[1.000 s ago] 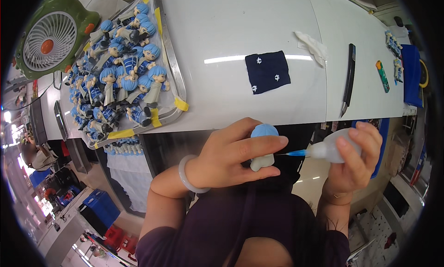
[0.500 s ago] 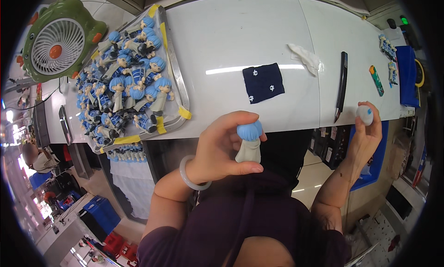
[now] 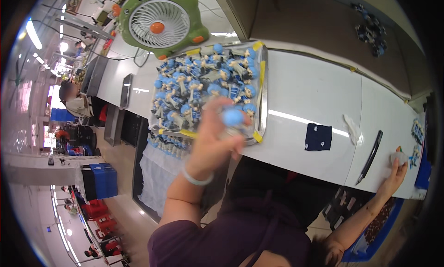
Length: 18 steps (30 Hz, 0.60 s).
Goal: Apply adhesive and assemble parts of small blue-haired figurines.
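My left hand (image 3: 215, 137) is closed around a small blue-haired figurine (image 3: 232, 117), smeared by motion, in front of the near right part of a metal tray (image 3: 263, 89). Many similar figurines (image 3: 178, 98) lie heaped in that tray, with blue hair, pale capes and blue-and-white clothes. Far to the right, my right hand (image 3: 393, 175) pinches a whitish rounded piece (image 3: 398, 158) over the table's right end. A folded dark navy cloth (image 3: 318, 137) with small white motifs lies on the table between the hands.
A green animal-shaped fan (image 3: 157, 26) stands behind the tray. Crumpled white tissue (image 3: 352, 128) and a long black tool (image 3: 370, 157) lie right of the cloth. More figurines (image 3: 169, 143) stand in rows below the table edge. A blue bin (image 3: 370, 234) sits low at the right.
The view has swung left. My left hand has carried the figurine leftward to the tray and turned it head-on. My right hand still holds the whitish piece.
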### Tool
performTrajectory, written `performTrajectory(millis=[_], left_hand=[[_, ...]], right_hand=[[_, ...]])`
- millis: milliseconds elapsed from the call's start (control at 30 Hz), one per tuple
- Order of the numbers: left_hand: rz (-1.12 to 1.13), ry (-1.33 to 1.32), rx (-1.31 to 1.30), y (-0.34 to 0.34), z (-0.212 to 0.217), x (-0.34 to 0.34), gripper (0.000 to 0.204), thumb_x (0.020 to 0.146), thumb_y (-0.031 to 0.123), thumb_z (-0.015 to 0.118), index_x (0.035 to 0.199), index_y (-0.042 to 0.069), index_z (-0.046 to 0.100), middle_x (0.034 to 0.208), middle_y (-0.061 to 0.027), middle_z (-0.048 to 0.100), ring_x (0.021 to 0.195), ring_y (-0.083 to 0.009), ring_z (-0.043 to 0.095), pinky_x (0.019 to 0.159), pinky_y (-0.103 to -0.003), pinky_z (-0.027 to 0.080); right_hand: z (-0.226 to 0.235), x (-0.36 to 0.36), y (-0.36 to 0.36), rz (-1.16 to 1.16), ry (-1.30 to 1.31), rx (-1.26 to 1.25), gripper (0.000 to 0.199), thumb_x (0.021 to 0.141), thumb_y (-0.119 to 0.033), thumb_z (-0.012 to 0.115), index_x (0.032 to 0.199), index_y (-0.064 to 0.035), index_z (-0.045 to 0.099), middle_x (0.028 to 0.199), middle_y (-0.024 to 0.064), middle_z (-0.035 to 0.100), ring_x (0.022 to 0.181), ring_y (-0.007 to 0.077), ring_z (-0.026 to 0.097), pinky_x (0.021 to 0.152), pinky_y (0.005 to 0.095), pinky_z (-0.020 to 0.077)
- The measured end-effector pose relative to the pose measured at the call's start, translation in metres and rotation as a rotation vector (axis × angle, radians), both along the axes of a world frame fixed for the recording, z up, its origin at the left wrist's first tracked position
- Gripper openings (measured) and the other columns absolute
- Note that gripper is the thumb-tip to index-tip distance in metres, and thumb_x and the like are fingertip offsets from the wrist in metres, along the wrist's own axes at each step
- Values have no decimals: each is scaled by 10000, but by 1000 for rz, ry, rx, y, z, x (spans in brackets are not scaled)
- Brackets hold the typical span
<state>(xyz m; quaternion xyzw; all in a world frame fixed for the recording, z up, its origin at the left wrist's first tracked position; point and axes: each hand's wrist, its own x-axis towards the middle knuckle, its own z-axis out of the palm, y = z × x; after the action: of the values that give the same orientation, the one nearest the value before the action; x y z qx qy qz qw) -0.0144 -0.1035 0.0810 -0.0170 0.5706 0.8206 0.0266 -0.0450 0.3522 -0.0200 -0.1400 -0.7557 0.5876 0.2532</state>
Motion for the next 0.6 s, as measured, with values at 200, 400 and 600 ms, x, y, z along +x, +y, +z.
performTrajectory(millis=[200,400,600], left_hand=[[342,272,-1111,-89,11,-52,434,724,14,553,1118,53,375,1047,-142,523,868,-208,520,771,-283,408],[138,244,-1757,-110,24,-64,411,709,62,555,1108,12,471,1093,-176,485,1001,-334,455,878,-363,354],[33,449,-1659,-12,60,-95,384,695,67,558,1072,12,507,1048,-168,517,1000,-323,466,868,-378,357]], right_hand=[[1,8,13,-2,46,-47,305,841,-106,507,1109,26,445,1077,96,516,965,137,478,857,252,360],[6,-1,-11,-55,49,-39,306,807,-48,521,1097,17,448,1017,79,542,916,118,498,809,230,385],[19,-2,-18,-44,44,-58,248,766,22,526,1006,3,468,989,101,567,898,135,525,808,245,394]])
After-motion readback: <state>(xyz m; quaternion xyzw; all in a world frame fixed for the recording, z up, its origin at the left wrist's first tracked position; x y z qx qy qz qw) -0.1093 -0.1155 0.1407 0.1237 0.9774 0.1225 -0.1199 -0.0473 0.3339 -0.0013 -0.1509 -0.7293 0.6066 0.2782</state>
